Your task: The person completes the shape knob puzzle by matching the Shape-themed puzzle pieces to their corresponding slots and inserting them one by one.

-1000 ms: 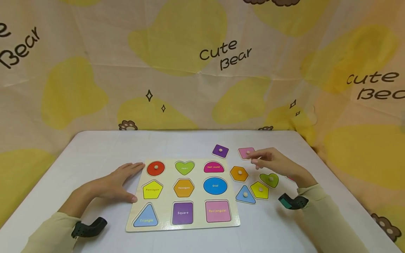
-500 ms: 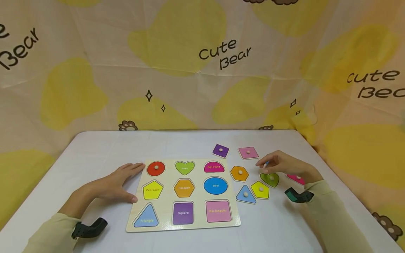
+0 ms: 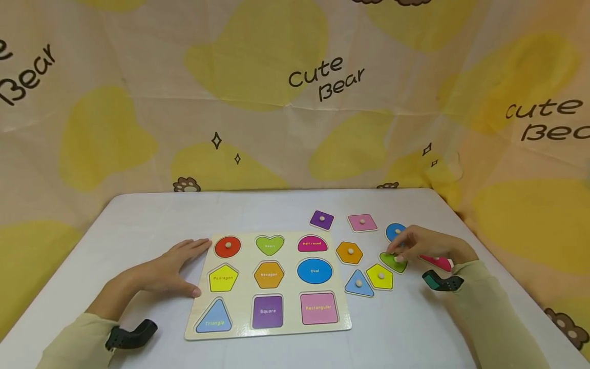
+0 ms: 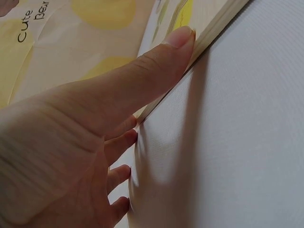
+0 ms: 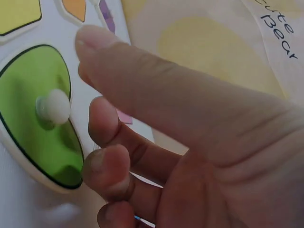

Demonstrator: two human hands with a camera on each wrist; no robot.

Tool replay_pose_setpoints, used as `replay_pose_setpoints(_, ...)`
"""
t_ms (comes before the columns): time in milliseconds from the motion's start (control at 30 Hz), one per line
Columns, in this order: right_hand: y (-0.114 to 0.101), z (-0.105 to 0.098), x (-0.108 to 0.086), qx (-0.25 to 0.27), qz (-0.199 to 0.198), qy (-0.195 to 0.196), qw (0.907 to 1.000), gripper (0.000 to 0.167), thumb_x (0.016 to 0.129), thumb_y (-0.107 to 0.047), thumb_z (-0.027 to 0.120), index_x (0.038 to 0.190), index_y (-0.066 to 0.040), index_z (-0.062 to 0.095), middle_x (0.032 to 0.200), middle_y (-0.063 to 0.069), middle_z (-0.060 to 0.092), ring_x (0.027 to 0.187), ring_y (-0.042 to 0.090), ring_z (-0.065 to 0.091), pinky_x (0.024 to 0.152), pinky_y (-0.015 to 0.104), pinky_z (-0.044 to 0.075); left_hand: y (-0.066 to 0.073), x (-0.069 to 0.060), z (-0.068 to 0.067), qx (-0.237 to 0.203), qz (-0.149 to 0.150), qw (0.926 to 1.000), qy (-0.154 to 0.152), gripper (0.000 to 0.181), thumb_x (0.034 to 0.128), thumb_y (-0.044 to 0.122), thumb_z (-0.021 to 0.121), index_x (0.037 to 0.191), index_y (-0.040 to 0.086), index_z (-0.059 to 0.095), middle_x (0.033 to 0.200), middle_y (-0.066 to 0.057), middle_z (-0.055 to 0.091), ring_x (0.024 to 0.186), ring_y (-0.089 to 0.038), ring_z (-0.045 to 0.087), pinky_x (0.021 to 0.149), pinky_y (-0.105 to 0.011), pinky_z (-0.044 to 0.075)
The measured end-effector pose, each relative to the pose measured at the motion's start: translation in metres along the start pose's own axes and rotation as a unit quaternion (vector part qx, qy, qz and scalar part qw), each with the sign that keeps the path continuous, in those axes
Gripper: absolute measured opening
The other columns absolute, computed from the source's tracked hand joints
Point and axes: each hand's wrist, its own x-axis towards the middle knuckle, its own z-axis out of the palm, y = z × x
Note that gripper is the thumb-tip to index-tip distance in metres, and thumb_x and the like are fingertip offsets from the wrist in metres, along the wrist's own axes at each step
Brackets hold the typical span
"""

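Observation:
The wooden board [image 3: 244, 332] has recesses with printed shape names; a red circle piece [image 3: 221, 248] with a knob sits at its upper left. My left hand [image 3: 159, 271] lies spread at the board's left side, thumb touching the edge, as the left wrist view also shows for the hand [image 4: 95, 114]. Above the green heart piece [image 3: 392, 262] is my right hand [image 3: 430, 245], fingers bent loosely. In the right wrist view, the heart's knob [image 5: 57, 107] stands beside the fingertips with a gap, and the hand [image 5: 190, 137] holds nothing.
Around the board's right side lie a purple square [image 3: 321, 220], pink rectangle [image 3: 361, 223], orange hexagon [image 3: 349, 253], blue triangle [image 3: 359, 284], yellow pentagon [image 3: 380, 277], blue oval [image 3: 395, 231] and magenta piece [image 3: 436, 262], partly hidden by my right wrist.
My right hand has moved right and slightly down, from over the pink rectangle to the green heart. The blue oval, earlier mostly hidden behind it, now shows. My left hand has stayed in place.

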Motion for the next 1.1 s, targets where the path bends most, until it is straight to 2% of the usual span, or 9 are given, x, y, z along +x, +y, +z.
replay_pose_setpoints(100, 0.0011, -0.0006, -0.0001, -0.006, 0.017, -0.003, 0.9998, 0.027, 0.091, -0.007, 0.073, 0.115, 0.005, 0.072, 0.077, 0.002, 0.051, 0.076, 0.012, 0.052, 0.062, 0.020, 0.040, -0.0008, -0.0003, 0.0013, 0.000, -0.007, 1.0000, -0.001, 0.112, 0.0703, 0.048, 0.086, 0.160, 0.012, 0.030, 0.165, -0.020, 0.026, 0.149, -0.053, 0.016, 0.110, -0.081, 0.024)
replay_pose_setpoints(300, 0.0032, -0.0011, -0.0007, -0.012, 0.052, 0.005, 0.9985, 0.026, 0.089, -0.012, 0.077, 0.111, 0.001, 0.074, 0.074, -0.001, 0.047, 0.076, 0.010, 0.051, 0.061, 0.020, 0.036, -0.0010, -0.0012, 0.0024, 0.002, -0.009, 1.0000, 0.000, 0.112, 0.0701, 0.048, 0.087, 0.160, 0.012, 0.030, 0.165, -0.020, 0.027, 0.149, -0.053, 0.016, 0.110, -0.081, 0.024)
replay_pose_setpoints(567, 0.0055, 0.0004, 0.0007, -0.002, 0.039, 0.005, 0.9992, 0.023, 0.089, -0.007, 0.075, 0.106, 0.007, 0.072, 0.073, -0.001, 0.044, 0.074, 0.010, 0.048, 0.060, 0.019, 0.036, -0.0008, -0.0009, 0.0003, 0.007, -0.012, 0.9999, 0.002, 0.113, 0.0702, 0.051, 0.086, 0.160, 0.012, 0.029, 0.165, -0.020, 0.027, 0.149, -0.053, 0.015, 0.109, -0.081, 0.024)
replay_pose_setpoints(733, 0.0047, 0.0018, 0.0017, -0.014, 0.040, 0.011, 0.9991, 0.020, 0.089, -0.007, 0.075, 0.103, 0.006, 0.073, 0.074, -0.001, 0.046, 0.076, 0.010, 0.049, 0.061, 0.018, 0.037, -0.0009, -0.0016, 0.0005, -0.008, -0.028, 0.9996, -0.001, 0.114, 0.0688, 0.048, 0.087, 0.160, 0.014, 0.029, 0.165, -0.023, 0.025, 0.149, -0.053, 0.014, 0.110, -0.081, 0.024)
replay_pose_setpoints(867, 0.0040, 0.0019, 0.0020, -0.025, 0.044, 0.023, 0.9985, 0.019, 0.089, -0.010, 0.075, 0.103, 0.003, 0.074, 0.074, 0.000, 0.046, 0.077, 0.011, 0.049, 0.062, 0.019, 0.037, -0.0006, -0.0032, 0.0005, -0.017, -0.039, 0.9991, -0.005, 0.114, 0.0680, 0.046, 0.089, 0.160, 0.016, 0.029, 0.165, -0.025, 0.023, 0.149, -0.054, 0.014, 0.109, -0.081, 0.025)
replay_pose_setpoints(1100, 0.0003, 0.0015, 0.0032, -0.047, 0.050, 0.058, 0.9959, 0.022, 0.092, -0.015, 0.074, 0.107, 0.001, 0.075, 0.074, 0.000, 0.047, 0.079, 0.011, 0.051, 0.061, 0.020, 0.037, 0.0016, -0.0018, -0.0009, -0.012, -0.038, 0.9992, -0.008, 0.113, 0.0687, 0.044, 0.089, 0.160, 0.015, 0.029, 0.165, -0.026, 0.023, 0.149, -0.054, 0.013, 0.109, -0.081, 0.025)
